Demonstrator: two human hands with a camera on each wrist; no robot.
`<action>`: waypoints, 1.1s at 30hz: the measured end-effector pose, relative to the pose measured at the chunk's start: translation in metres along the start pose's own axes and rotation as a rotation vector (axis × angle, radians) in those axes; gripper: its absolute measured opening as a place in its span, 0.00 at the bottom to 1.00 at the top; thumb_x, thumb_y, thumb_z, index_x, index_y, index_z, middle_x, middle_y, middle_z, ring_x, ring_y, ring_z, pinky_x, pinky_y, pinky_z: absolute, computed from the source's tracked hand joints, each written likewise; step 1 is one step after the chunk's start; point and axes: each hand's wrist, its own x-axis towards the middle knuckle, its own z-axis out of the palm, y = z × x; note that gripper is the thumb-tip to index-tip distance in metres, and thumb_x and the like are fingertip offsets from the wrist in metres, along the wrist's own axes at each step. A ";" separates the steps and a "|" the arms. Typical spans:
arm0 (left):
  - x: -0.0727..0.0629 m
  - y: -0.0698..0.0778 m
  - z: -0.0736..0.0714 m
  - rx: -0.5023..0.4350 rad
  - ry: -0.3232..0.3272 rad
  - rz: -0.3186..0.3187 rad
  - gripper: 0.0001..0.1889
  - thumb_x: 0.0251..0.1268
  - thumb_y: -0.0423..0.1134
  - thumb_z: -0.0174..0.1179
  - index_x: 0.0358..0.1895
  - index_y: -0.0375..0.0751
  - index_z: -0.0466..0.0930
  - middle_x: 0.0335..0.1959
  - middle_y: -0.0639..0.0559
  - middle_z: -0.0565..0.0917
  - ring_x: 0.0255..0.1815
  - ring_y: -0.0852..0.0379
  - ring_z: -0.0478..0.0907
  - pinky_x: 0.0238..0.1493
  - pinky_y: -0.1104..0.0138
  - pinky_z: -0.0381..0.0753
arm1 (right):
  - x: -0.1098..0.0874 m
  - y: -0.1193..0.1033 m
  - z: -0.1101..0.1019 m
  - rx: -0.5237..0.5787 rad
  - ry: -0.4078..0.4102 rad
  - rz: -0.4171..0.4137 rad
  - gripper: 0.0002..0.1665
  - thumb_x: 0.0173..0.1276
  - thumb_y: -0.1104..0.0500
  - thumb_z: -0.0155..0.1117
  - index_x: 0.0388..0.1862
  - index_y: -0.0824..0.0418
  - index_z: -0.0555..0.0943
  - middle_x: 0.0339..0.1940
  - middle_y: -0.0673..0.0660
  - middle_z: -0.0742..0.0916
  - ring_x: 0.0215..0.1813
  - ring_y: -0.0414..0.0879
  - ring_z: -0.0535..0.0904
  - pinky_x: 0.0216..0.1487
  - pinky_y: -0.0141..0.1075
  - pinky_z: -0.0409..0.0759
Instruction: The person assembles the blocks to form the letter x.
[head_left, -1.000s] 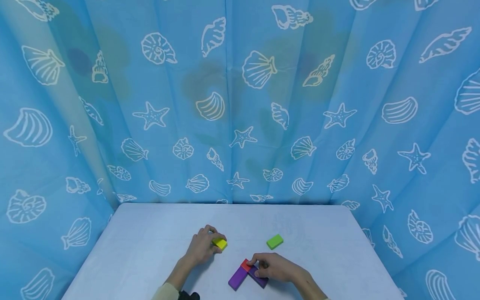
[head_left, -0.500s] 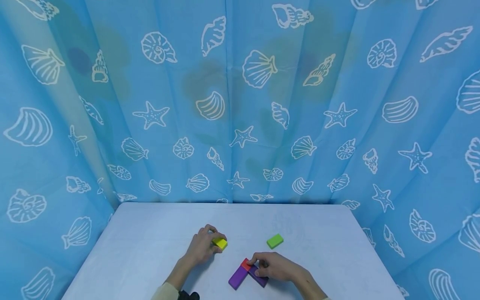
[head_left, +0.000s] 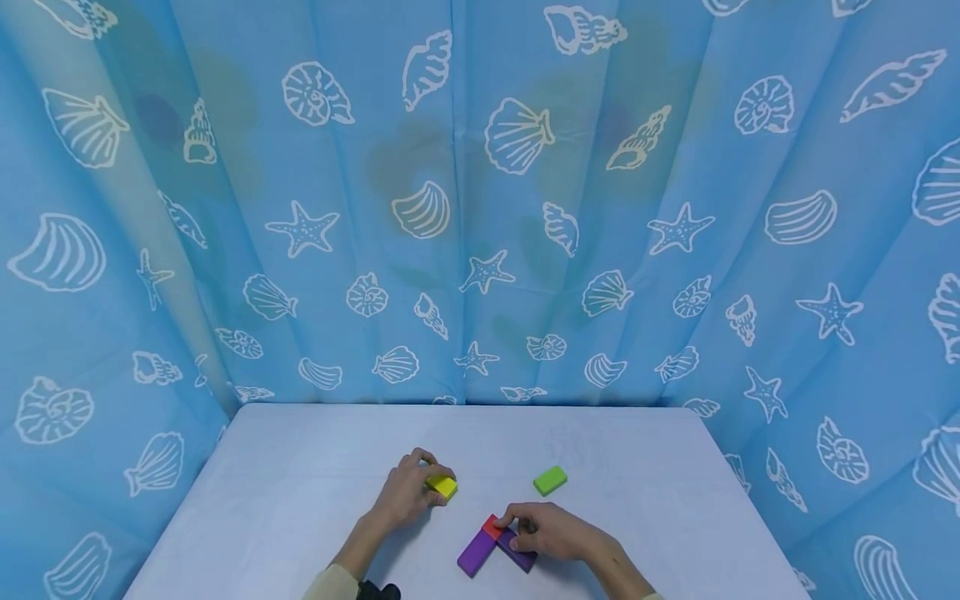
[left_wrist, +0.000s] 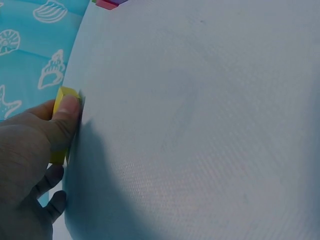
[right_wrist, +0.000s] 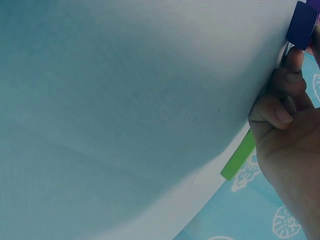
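My left hand [head_left: 406, 492] pinches a yellow block [head_left: 442, 485] between thumb and fingers on the left-centre of the white table. The left wrist view shows the thumb pressed along that yellow block [left_wrist: 59, 156]. To the right, my right hand [head_left: 553, 533] grips a dark purple block [head_left: 517, 552], its index fingertip on a small red block [head_left: 491, 527]. A lighter purple block [head_left: 476, 554] lies against the red one, so the three form an upside-down V. In the right wrist view the dark purple block [right_wrist: 302, 26] shows its end, with the other fingers curled below it.
A lime green block [head_left: 551, 481] lies flat on the white table [head_left: 300, 467], beyond my right hand. Blue curtains [head_left: 480, 208] with white shell prints hang behind the table and at both sides.
My left hand and the yellow block have shifted very slightly to the right. My right hand and the other blocks stay in place.
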 end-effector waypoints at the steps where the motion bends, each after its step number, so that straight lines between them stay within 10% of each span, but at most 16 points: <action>1: 0.000 0.000 0.000 -0.007 0.000 -0.003 0.17 0.58 0.44 0.73 0.52 0.60 0.87 0.53 0.51 0.76 0.50 0.52 0.71 0.51 0.52 0.73 | 0.000 0.000 0.000 0.000 0.000 -0.001 0.12 0.70 0.55 0.67 0.48 0.38 0.84 0.35 0.48 0.81 0.37 0.44 0.74 0.37 0.39 0.70; 33: 0.000 0.005 0.001 -0.067 -0.056 0.000 0.17 0.60 0.41 0.72 0.52 0.58 0.86 0.53 0.52 0.75 0.50 0.53 0.72 0.53 0.52 0.75 | 0.001 0.003 0.000 0.002 -0.004 -0.023 0.14 0.70 0.55 0.67 0.49 0.37 0.84 0.35 0.48 0.81 0.36 0.44 0.75 0.38 0.39 0.71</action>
